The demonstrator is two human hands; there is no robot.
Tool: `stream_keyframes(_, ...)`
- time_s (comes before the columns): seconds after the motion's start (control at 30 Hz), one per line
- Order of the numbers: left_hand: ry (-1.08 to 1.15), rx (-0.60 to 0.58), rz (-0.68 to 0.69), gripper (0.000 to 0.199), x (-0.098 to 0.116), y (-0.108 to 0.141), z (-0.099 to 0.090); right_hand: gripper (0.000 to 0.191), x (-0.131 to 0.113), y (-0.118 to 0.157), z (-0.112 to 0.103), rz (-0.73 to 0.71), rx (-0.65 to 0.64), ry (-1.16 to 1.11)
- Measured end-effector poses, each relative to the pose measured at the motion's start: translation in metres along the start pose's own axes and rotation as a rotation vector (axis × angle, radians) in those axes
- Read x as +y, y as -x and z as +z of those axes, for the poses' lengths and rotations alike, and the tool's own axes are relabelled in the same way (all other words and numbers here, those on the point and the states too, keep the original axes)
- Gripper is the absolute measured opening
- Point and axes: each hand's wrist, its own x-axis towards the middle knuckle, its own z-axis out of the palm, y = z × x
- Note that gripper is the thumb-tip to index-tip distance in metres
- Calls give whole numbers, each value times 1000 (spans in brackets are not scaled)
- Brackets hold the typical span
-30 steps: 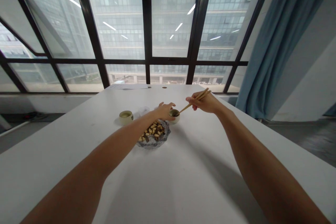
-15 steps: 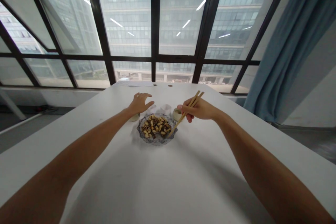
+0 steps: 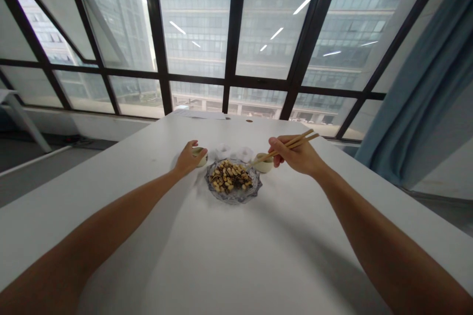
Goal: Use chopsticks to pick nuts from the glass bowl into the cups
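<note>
A scalloped clear glass bowl point(image 3: 233, 200) stands on the white table, filled with mixed nuts and dark pieces point(image 3: 229, 175). My right hand point(image 3: 290, 152) holds a pair of wooden chopsticks point(image 3: 291, 145), their tips over the glass bowl's right rim. Just below them, a small cream bowl point(image 3: 264, 164) sits beside the glass bowl. At the left, my left hand point(image 3: 188, 158) curls its thumb and fingers around a second small cream bowl point(image 3: 201, 158), which it partly covers. Two whitish translucent things point(image 3: 244, 153) stand behind the glass bowl, too blurred to name.
The long white table point(image 3: 221, 256) stretches toward a dark-framed window wall point(image 3: 231, 78). Papers point(image 3: 199, 114) lie at its far edge, with a small round brownish spot point(image 3: 249, 120) nearby. A blue curtain point(image 3: 410, 88) hangs at the right.
My left hand has come down from above and closed around the left small bowl. My right hand has lifted the chopstick tips from among the nuts to the rim. The view has shifted slightly.
</note>
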Motion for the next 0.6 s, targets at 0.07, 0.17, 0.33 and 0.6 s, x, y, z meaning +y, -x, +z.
stream_keyframes(0.07,12,-4,-25,63,0,1,0,67,-6,2,0,31,-117,2)
stream_keyframes(0.17,-15,-26,-65,66,1,2,-1,61,-10,4,4,58,-260,10)
stream_keyframes(0.33,-69,-47,-88,69,1,2,-2,59,3,1,14,32,-187,20)
stream_keyframes(0.6,-74,-52,-93,69,1,2,-1,68,8,-1,6,-22,46,100)
